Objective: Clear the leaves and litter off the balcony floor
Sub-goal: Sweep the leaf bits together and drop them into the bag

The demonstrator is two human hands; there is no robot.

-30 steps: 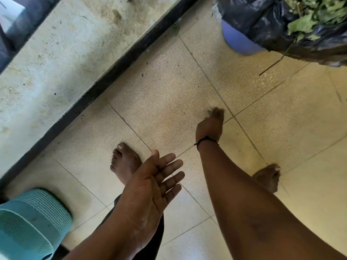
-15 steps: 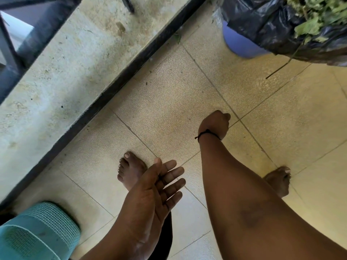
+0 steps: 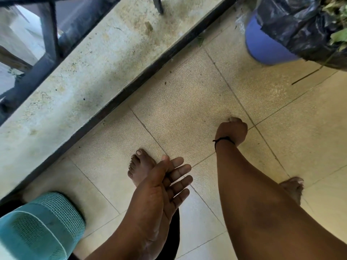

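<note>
The right hand (image 3: 232, 131) is reaching down to the tiled balcony floor (image 3: 180, 102) with its fingers clenched, though what it is gripping, if anything, cannot be told, while the left hand (image 3: 161, 186) is hovering nearer with palm up and fingers released, holding nothing. Leaves (image 3: 336, 19) are sitting in a black bag (image 3: 293, 25) over a blue bucket (image 3: 262, 45) at the far right, and small bits of litter (image 3: 200, 39) are lying along the dark kerb (image 3: 150, 72) beside the bucket.

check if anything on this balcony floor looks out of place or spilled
A thin twig pokes out from under the overstuffed black bag onto the tiles. A small green leaf scrap lies by the dark kerb. Nothing looks damaged.
</note>
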